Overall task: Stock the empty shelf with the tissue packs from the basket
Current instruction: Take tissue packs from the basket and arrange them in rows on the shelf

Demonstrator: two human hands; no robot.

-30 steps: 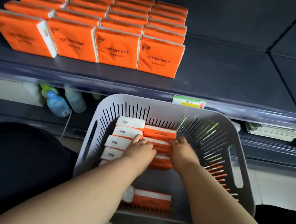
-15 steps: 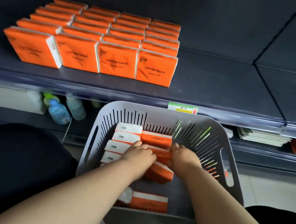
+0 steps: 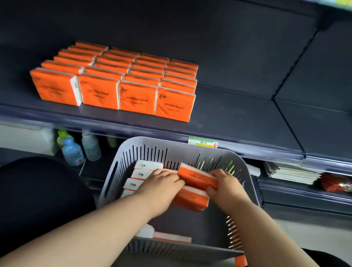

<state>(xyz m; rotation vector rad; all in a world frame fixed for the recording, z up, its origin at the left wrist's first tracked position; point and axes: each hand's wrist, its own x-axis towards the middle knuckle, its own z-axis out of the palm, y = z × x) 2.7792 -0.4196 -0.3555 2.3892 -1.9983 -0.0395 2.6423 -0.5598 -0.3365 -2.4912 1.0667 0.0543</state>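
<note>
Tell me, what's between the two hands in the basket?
Orange tissue packs, in the head view. The right hand grips the raised pack; the left hand touches them.

Slotted grey plastic basket (image 3: 251, 183), matt dark shelf (image 3: 239, 119)

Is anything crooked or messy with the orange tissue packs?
A little. On the shelf, the front-left pack is turned, showing its white side, while its three front neighbours face straight. In the basket, one pack lies alone at the near end, apart from the row. Nothing looks spilled or torn.
</note>
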